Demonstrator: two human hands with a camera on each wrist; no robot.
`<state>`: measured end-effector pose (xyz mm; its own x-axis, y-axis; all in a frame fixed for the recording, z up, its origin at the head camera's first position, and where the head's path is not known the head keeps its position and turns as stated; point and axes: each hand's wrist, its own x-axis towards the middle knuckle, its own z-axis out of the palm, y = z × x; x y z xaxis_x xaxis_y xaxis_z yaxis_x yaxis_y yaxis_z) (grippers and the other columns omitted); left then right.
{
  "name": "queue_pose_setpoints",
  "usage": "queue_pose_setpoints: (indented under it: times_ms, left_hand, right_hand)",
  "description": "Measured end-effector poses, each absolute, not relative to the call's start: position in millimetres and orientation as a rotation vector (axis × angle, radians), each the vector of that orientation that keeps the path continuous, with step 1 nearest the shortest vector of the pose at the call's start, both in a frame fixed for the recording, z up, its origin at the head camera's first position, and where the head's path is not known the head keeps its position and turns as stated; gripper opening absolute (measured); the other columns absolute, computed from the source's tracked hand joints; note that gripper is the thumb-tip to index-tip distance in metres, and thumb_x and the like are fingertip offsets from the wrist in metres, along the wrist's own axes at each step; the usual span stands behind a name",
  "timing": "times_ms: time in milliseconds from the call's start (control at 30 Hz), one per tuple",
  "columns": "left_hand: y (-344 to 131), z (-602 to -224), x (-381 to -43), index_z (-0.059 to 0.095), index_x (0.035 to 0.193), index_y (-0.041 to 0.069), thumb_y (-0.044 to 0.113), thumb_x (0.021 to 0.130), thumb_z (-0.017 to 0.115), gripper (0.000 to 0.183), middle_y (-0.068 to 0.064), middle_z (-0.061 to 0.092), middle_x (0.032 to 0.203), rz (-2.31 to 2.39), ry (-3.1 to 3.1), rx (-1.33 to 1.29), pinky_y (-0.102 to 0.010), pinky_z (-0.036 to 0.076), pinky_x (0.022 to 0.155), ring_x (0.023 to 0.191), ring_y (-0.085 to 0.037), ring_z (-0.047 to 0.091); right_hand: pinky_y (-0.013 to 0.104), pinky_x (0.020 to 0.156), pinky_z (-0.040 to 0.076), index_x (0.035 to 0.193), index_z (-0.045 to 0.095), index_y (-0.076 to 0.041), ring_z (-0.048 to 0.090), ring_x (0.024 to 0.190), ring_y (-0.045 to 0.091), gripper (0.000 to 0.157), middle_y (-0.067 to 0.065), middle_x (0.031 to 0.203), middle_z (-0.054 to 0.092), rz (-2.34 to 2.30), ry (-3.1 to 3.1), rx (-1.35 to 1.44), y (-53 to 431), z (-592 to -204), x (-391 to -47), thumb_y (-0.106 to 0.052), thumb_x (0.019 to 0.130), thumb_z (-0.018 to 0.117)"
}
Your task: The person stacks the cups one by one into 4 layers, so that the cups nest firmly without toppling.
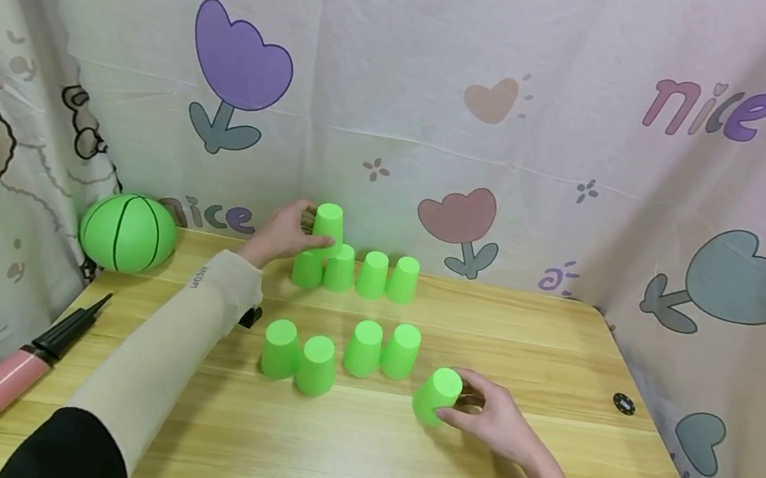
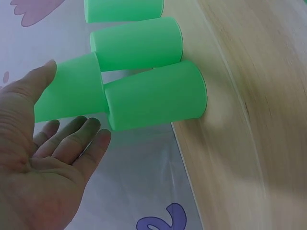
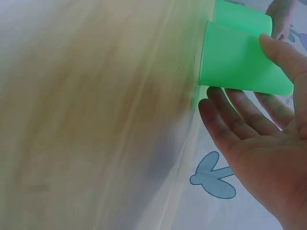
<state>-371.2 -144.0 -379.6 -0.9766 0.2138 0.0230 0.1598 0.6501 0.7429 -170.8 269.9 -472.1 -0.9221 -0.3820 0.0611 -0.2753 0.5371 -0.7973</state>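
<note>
Left hand (image 1: 286,236), fingers half-open, pinches upper cup (image 1: 329,222) at back cups' (image 1: 340,270) tops, right of ball (image 1: 129,234). Right hand (image 1: 493,417), fingers half-open, grips front cup (image 1: 432,398), farther right of ball, nearer camera.

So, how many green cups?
10: four cups along the back, a fifth cup above them in the left hand, two nearer pairs, one cup in the right hand. Nested cups could be hidden.
</note>
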Motion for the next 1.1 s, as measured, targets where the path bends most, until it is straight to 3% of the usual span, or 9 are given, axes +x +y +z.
queue_pose_setpoints:
  times_ms: [233, 467, 600, 833, 1100]
  left_hand:
    - [-155.1, -381.5, -367.7, 0.038, 0.157, 0.004, 0.041, 0.093, 0.081, 0.087, -0.028, 0.056, 0.15, 1.219, 2.811, 0.347, -0.059, 0.048, 0.115, 0.137, -0.045, 0.056]
    - [-166.1, -384.9, -361.3, 0.017, 0.167, 0.005, 0.045, 0.094, 0.079, 0.103, -0.032, 0.058, 0.146, 1.23, 2.815, 0.356, -0.06, 0.049, 0.114, 0.131, -0.048, 0.061]
    - [-173.1, -384.2, -356.1, 0.013, 0.169, 0.008, 0.047, 0.096, 0.076, 0.104, -0.031, 0.059, 0.146, 1.258, 2.812, 0.341, -0.06, 0.051, 0.112, 0.132, -0.047, 0.061]
    - [-187.9, -388.0, -341.9, 0.026, 0.166, 0.007, 0.042, 0.099, 0.074, 0.09, -0.029, 0.063, 0.143, 1.35, 2.8, 0.375, -0.059, 0.055, 0.107, 0.132, -0.046, 0.062]
    - [-204.2, -399.5, -313.5, 0.043, 0.156, 0.002, 0.025, 0.102, 0.071, 0.065, -0.029, 0.07, 0.131, 1.392, 2.825, 0.518, -0.059, 0.056, 0.104, 0.121, -0.046, 0.068]
  right_hand:
    - [0.044, 0.1, 0.061, 0.146, 0.059, -0.006, 0.072, 0.11, 0.024, 0.068, 0.007, 0.125, 0.074, -1.326, 2.704, -0.567, 272.1, -464.0, -172.4, -0.033, 0.089, 0.085]
    - [0.051, 0.099, 0.061, 0.145, 0.06, -0.008, 0.071, 0.11, 0.027, 0.064, 0.007, 0.127, 0.073, -1.349, 2.753, -0.551, 276.2, -451.0, -181.3, -0.029, 0.09, 0.085]
    - [0.051, 0.098, 0.061, 0.144, 0.061, -0.008, 0.071, 0.11, 0.028, 0.063, 0.009, 0.129, 0.073, -1.377, 2.773, -0.549, 277.1, -442.1, -188.0, -0.026, 0.09, 0.086]
    - [0.05, 0.097, 0.061, 0.145, 0.06, -0.009, 0.071, 0.109, 0.024, 0.06, 0.009, 0.128, 0.073, -1.339, 2.83, -0.554, 275.3, -422.1, -201.6, -0.025, 0.092, 0.084]
    - [0.043, 0.098, 0.061, 0.143, 0.062, -0.011, 0.071, 0.111, 0.025, 0.056, 0.007, 0.124, 0.074, -1.354, 2.842, -0.577, 269.1, -404.6, -223.0, -0.025, 0.093, 0.083]
